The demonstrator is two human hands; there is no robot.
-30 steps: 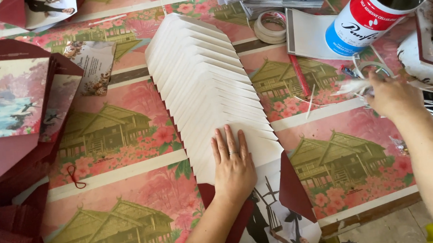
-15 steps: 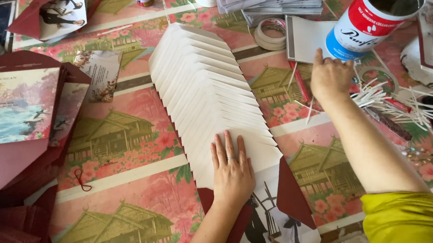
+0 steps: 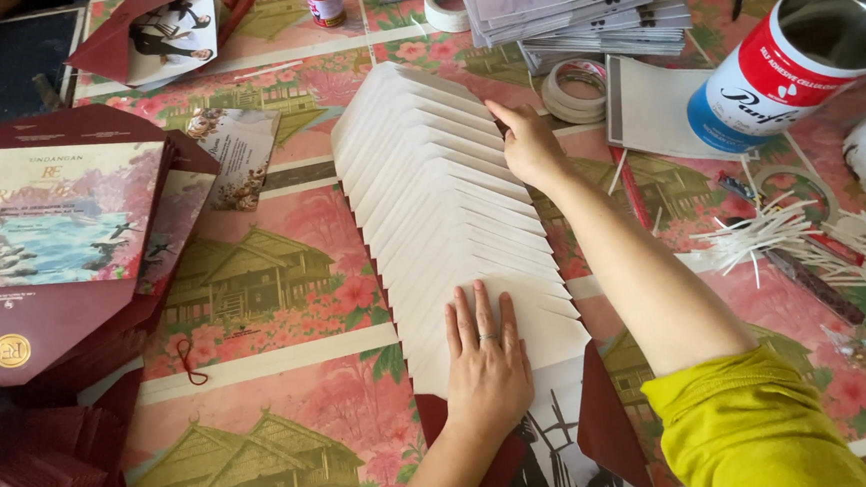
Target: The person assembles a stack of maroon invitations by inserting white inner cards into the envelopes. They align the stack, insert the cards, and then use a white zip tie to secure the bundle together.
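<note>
At far left I see maroon envelopes (image 3: pixel 49 267) stacked on a floral tablecloth (image 3: pixel 257 314). In the middle lies a fanned row of white sheets (image 3: pixel 441 203); my left hand (image 3: pixel 486 366) presses flat on its near end, fingers slightly spread. My right hand (image 3: pixel 529 147) touches the row's right edge farther up, fingers together. Far right, a red-and-blue can (image 3: pixel 798 66) and scattered white strips (image 3: pixel 804 241)
</note>
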